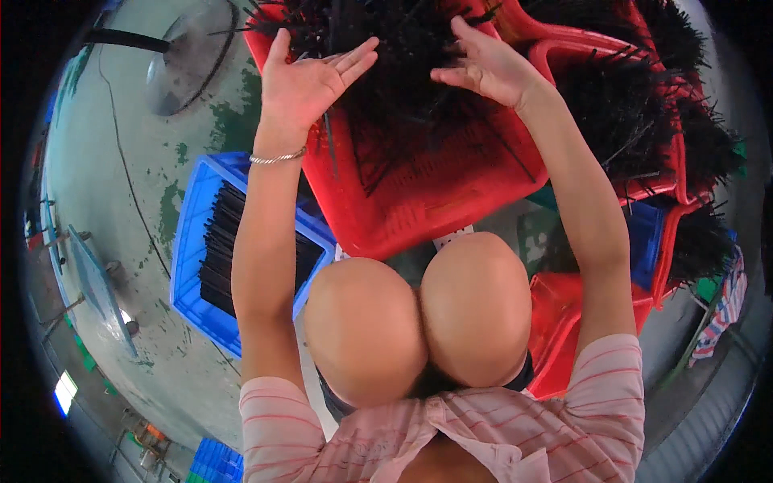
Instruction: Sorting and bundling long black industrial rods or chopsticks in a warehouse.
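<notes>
A red plastic crate (423, 220) stands just beyond my knees, tilted towards me. A tangled heap of thin black strips (398, 78) fills its far part, and a few loose strips lie on its near floor. My left hand (311, 84) is over the crate's left rim with the palm turned up and the fingers apart. On the right side of the heap, my right hand (489, 66) has its thumb and fingers spread. Both hands are beside the strips, and neither grips any. Whether the right fingertips touch the heap, I cannot tell.
A blue plastic crate (184, 271) on the left holds aligned black strips (220, 253). More red crates (676, 151) with black strips (616, 115) are stacked at the right. A round metal base (190, 60) with a black pole stands at the far left. A cable (124, 157) crosses the floor.
</notes>
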`<state>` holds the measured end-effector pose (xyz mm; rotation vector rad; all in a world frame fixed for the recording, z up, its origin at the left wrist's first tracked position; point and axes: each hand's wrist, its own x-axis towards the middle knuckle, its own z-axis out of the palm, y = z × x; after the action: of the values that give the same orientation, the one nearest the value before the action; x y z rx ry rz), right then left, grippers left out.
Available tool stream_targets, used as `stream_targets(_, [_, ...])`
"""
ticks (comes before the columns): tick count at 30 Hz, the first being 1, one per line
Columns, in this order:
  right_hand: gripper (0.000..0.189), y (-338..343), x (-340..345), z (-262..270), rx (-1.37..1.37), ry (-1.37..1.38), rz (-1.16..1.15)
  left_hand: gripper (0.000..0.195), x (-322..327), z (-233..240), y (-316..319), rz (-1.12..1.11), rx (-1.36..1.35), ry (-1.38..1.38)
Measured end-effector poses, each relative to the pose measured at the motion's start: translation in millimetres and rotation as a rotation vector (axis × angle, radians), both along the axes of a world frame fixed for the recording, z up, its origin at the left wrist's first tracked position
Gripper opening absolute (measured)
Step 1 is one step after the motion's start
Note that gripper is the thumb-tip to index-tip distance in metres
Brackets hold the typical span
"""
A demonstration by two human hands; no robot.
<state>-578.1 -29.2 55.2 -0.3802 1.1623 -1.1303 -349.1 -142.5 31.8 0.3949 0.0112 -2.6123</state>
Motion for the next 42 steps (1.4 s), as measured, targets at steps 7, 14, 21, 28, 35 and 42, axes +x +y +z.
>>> stream_targets(7, [0.067, 24.1, -3.5, -36.2, -0.174, 0.438, 0.379, 0.065, 12.3, -7.1, 16.3, -0.102, -0.285, -0.366])
stream_targets(14, [0.106, 51.6, 26.2, -145.9, -0.498, 1.698, 0.172, 0.055, 30.6, 1.2, 37.6, -0.160, -0.856, -0.749])
stream_targets(21, [0.093, 17.8, 24.9, -154.0, -0.651, 1.385, -0.039, 0.090, 38.9, 0.2, 16.0, -0.304, -1.483, -1.235])
stream_targets(28, [0.075, -27.8, -4.4, -89.5, -0.555, 1.206, 0.261, 0.121, 15.7, -2.6, -40.3, -0.822, -2.116, -1.094])
stream_targets(35, [0.067, -19.5, -1.6, -74.6, -0.801, 1.259, 0.420, 0.114, 18.0, -5.4, 23.1, -0.518, -2.220, -1.122])
stream_targets(42, [0.080, 2.1, -7.4, -107.9, -0.659, 0.883, 0.385, 0.113, -17.0, -41.4, 45.8, 0.131, -1.826, -0.990])
